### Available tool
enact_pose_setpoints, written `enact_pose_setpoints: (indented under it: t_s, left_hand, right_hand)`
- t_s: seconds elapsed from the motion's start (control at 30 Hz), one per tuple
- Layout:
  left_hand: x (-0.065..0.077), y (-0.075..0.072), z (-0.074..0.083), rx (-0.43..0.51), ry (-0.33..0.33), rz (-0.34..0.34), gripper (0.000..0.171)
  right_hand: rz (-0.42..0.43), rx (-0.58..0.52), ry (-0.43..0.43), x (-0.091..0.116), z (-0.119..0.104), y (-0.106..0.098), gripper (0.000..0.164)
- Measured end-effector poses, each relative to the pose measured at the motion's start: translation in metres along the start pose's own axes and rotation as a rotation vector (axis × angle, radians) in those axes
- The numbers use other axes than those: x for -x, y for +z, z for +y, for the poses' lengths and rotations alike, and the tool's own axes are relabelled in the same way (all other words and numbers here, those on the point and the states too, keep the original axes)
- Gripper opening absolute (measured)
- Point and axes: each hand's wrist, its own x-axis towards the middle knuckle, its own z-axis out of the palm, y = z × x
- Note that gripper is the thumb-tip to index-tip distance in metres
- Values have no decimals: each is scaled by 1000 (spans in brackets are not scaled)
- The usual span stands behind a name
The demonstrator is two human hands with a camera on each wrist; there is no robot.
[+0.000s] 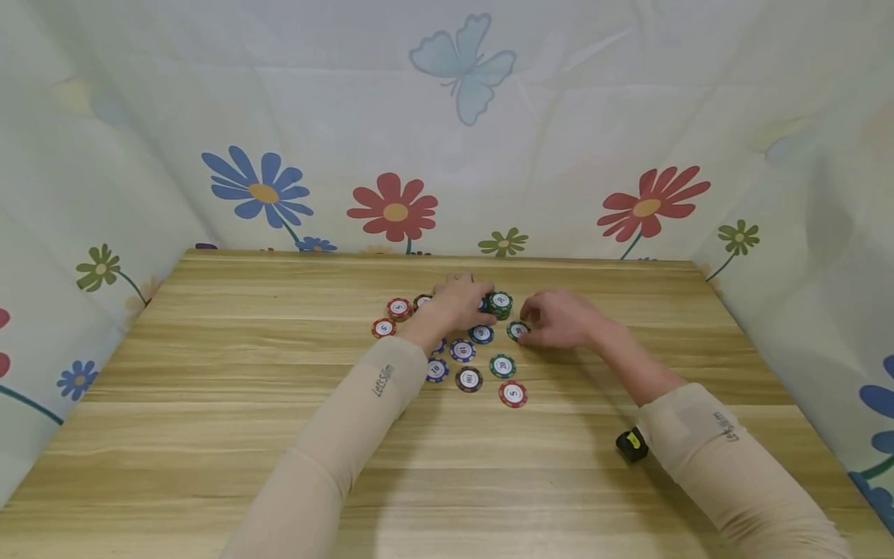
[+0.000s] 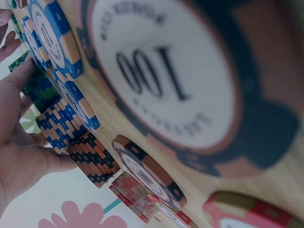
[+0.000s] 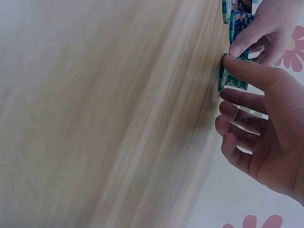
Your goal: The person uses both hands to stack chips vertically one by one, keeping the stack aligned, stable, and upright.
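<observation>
My right hand (image 1: 562, 320) pinches a green poker chip (image 1: 518, 331) by its edges between thumb and index finger; the other fingers curve loosely in the right wrist view. My left hand (image 1: 459, 303) reaches over the row of stacked chips, thumb on the near side and fingers behind, gripping around the blue chip stack (image 2: 59, 124) and green chip stack (image 1: 500, 304). Whether every finger touches is hidden. Beside these, a brown-and-black chip stack (image 2: 95, 159) and a red chip stack (image 2: 130, 195) continue the row leftward.
Loose chips lie flat in front of the stacks: a blue chip (image 1: 462, 350), a green chip (image 1: 503, 366), a brown 100 chip (image 1: 469, 379), a red chip (image 1: 513, 394) and others. A black-and-yellow object (image 1: 632, 445) sits by the right sleeve. Flowered cloth (image 1: 559, 116) surrounds the wooden table (image 1: 244, 373).
</observation>
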Motion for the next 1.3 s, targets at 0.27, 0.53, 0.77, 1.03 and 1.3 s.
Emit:
enact_pose_setpoints:
  t_s: [0.27, 0.53, 0.77, 1.03, 1.3]
  left_hand:
    - [1, -1, 0, 2, -2, -4, 64]
    - [1, -1, -1, -4, -4, -2, 63]
    - [2, 0, -1, -2, 3, 2, 64]
    - [2, -1, -1, -9, 9, 7, 64]
    - [-1, 2, -3, -19, 10, 8, 61]
  right_hand:
    - [-14, 37, -22, -1, -2, -1, 35]
    - [4, 78, -54, -3, -1, 3, 37]
    - [4, 18, 3, -2, 2, 1, 37]
    - [99, -33, 33, -4, -2, -9, 37]
    - [161, -24, 70, -15, -5, -6, 38]
